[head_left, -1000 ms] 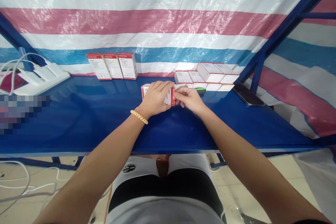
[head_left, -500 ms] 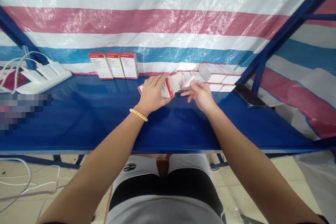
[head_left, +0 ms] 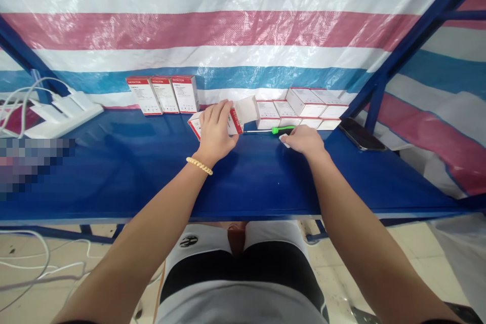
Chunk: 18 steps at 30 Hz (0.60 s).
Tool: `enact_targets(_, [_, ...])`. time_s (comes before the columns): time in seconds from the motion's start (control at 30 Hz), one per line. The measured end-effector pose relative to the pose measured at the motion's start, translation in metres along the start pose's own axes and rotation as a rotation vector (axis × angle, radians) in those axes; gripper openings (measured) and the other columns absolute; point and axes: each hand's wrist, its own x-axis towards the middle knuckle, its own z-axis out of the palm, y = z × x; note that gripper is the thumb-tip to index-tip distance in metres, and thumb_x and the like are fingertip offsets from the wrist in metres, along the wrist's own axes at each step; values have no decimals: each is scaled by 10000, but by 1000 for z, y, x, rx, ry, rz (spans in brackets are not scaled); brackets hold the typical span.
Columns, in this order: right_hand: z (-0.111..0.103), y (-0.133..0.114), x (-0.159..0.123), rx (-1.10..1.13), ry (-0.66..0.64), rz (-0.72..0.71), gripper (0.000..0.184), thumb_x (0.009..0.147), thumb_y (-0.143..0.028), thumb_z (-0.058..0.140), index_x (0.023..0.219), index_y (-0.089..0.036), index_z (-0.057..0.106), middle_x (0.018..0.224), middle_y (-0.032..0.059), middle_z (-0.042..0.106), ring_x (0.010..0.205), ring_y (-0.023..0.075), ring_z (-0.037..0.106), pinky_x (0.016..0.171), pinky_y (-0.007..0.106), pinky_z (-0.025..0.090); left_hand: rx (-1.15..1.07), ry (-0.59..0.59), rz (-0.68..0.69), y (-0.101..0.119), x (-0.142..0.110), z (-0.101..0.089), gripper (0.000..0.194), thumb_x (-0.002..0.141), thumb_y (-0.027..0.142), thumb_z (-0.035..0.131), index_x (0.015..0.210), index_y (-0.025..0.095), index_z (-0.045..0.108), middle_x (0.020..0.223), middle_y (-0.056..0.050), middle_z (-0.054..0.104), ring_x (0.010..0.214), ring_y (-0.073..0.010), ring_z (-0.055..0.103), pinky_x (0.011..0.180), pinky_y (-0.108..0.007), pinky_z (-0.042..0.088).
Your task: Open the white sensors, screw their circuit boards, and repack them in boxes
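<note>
My left hand point(head_left: 217, 130) is closed around a white and red carton point(head_left: 236, 120) lying on its side. Its end flap point(head_left: 247, 110) stands open toward the right. My right hand point(head_left: 305, 138) pinches a small flat white piece point(head_left: 284, 140) just above the blue table. Right behind those fingers a screwdriver point(head_left: 283, 130) with a green and black handle lies with its shaft pointing left at the carton. The hand partly covers the handle. What is inside the carton cannot be seen.
Three upright cartons point(head_left: 163, 95) stand at the back left. Several more cartons point(head_left: 306, 102) lie stacked at the back right, beside a black phone point(head_left: 362, 134). A white power strip point(head_left: 64, 115) with plugs sits far left on the blue table point(head_left: 152, 177).
My right hand has drawn back from the carton's open end, to the right and down, with the white piece. The screwdriver has come into view. My left hand and carton have shifted slightly left.
</note>
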Motion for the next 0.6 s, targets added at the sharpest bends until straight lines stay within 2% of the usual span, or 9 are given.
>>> enact_targets(0.1, [4,-5,-4,106,161,-82,171,637,-339,697,668,-193,613,750,105,652,837,308,645,714,423,486,6,-30,19,3,0,1,714,751,265,677,1397,163,390,1403,-175,492,1290,-372,437,1073,-521,328])
enact_targets(0.2, [9,-13,-14,486,264,-343,127,713,-313,636,719,-188,616,709,53,654,699,197,624,669,342,492,13,-82,48,6,-1,2,712,734,216,658,1392,143,397,1389,-179,499,1265,-365,449,1056,-513,335])
enact_targets(0.27, [14,-20,-23,669,207,-569,161,765,-344,602,746,-186,623,674,27,647,602,148,583,602,296,476,17,-128,67,9,-2,3,715,718,186,644,1389,132,404,1387,-182,497,1263,-363,443,1050,-509,334])
enact_targets(0.3, [18,-24,-28,679,171,-675,174,777,-356,600,769,-185,635,666,21,647,577,138,568,585,285,467,20,-148,73,10,-2,3,716,710,174,637,1388,130,409,1387,-182,498,1262,-363,440,1046,-508,336])
enact_targets(0.4, [27,-33,-37,485,163,-902,163,783,-331,619,825,-187,685,723,32,678,597,138,563,622,292,456,33,-178,88,13,-3,6,698,702,161,620,1374,126,435,1383,-177,511,1247,-358,449,1037,-506,344])
enact_targets(0.5, [33,-39,-39,357,146,-994,156,819,-281,578,821,-176,693,780,52,689,650,151,575,665,300,446,32,-190,110,15,-3,7,672,701,167,619,1351,98,464,1368,-181,526,1229,-351,462,1036,-493,350])
enact_targets(0.6, [37,-41,-37,468,-30,-971,182,848,-232,510,889,-168,675,802,38,689,638,138,580,655,285,454,16,-203,128,17,-3,6,664,692,160,617,1338,94,480,1368,-180,528,1225,-347,464,1030,-491,353])
